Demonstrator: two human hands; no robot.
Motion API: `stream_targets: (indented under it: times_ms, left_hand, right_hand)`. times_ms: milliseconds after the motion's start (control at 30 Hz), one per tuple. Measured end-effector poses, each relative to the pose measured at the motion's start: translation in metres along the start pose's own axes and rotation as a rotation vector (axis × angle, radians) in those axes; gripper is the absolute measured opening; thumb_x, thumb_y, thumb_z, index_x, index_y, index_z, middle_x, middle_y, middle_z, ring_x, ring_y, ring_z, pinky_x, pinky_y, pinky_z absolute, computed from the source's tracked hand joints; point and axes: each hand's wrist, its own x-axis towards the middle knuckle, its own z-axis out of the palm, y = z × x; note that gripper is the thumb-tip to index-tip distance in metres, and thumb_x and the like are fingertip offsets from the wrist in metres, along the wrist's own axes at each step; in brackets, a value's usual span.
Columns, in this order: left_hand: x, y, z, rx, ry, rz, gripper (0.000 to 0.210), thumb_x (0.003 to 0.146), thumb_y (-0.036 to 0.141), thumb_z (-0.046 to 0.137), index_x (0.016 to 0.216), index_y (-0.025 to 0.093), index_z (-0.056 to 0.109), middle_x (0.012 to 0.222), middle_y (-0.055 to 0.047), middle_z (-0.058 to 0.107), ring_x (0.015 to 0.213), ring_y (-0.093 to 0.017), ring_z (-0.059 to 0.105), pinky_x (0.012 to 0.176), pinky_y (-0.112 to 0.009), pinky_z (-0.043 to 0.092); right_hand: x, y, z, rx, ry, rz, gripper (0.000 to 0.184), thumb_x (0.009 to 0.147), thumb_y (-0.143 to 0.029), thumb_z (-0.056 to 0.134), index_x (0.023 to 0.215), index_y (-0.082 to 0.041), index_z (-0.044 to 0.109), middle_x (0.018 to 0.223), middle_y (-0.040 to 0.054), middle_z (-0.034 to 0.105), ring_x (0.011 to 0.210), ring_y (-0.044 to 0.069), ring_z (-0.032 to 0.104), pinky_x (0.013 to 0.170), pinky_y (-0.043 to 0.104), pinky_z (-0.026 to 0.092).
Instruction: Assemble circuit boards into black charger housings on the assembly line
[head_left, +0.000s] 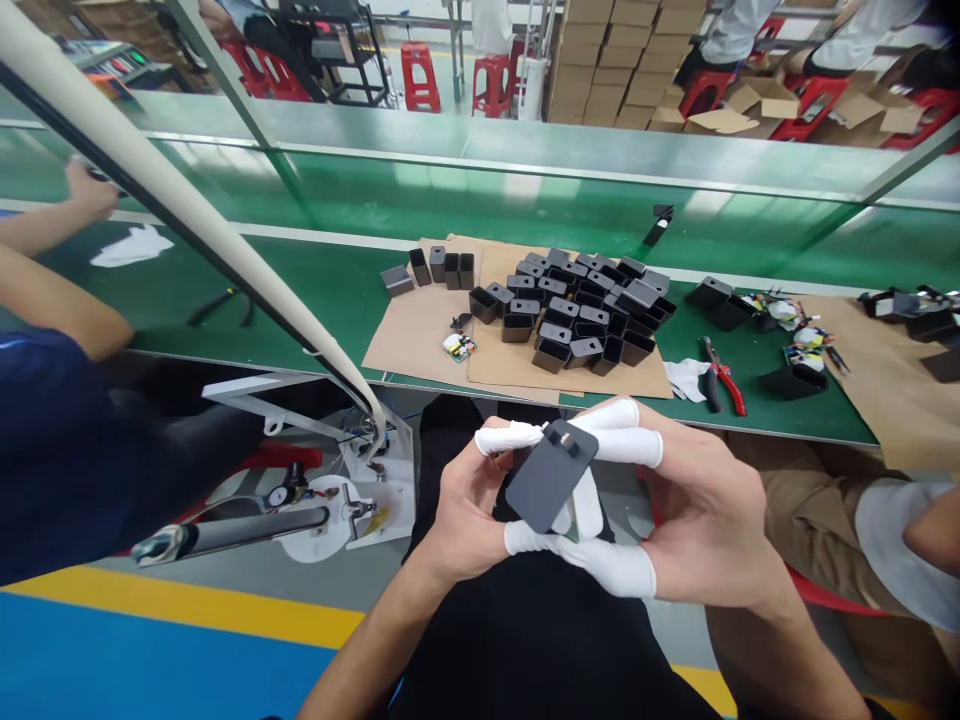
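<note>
Above my lap, a dark grey power adapter [551,478] is pinched between both hands, its flat face turned toward me and metal plug prongs at its upper edge. My left hand [469,510] grips the left side with thumb and fingers. On the other side, my right hand [694,510] closes round the top and bottom edges. White finger cots cover several fingertips on both hands. The adapter's underside is partly hidden by the fingers. On the bench ahead, a small circuit board [459,346] with yellow and white parts lies on cardboard [412,335].
Many black adapter casings [577,300] stand clustered on the cardboard. Red-handled pliers [724,380] and a white cloth [686,380] lie right of it. A pale slanting pole [202,220] crosses the left side. Co-workers sit close on both sides.
</note>
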Motion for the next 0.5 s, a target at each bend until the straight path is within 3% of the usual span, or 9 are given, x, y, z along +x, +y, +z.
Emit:
stream_targets:
  times_ms: [167,333,500]
  left_hand:
    - [-0.010,-0.009,-0.001,-0.065,0.045,-0.028,0.078,0.056,0.053,0.105,0.123,0.027,0.076,0.111,-0.007,0.066,0.106,-0.025,0.068,0.095,-0.037,0.061]
    - [-0.019,-0.027,0.003,-0.104,0.087,-0.076,0.084,0.046,0.055,0.107,0.117,0.026,0.075,0.108,-0.006,0.066,0.089,-0.020,0.067,0.075,-0.031,0.063]
    - [-0.025,-0.041,0.011,-0.194,0.155,-0.095,0.086,0.043,0.056,0.108,0.117,0.027,0.074,0.111,-0.007,0.070,0.101,-0.027,0.073,0.088,-0.040,0.066]
  right_hand:
    - [0.000,-0.001,0.002,-0.009,-0.025,-0.002,0.072,0.072,-0.019,0.097,0.138,-0.029,0.070,0.117,0.0087,0.077,0.100,0.028,0.074,0.083,0.043,0.065]
    - [-0.003,-0.004,0.000,-0.103,-0.088,0.069,0.071,0.075,-0.027,0.099,0.139,-0.030,0.069,0.130,0.0105,0.072,0.117,0.030,0.071,0.096,0.046,0.063]
    - [-0.014,-0.002,0.005,-0.166,-0.038,0.073,0.075,0.074,-0.034,0.100,0.142,-0.029,0.067,0.130,0.0115,0.073,0.116,0.032,0.073,0.095,0.046,0.065]
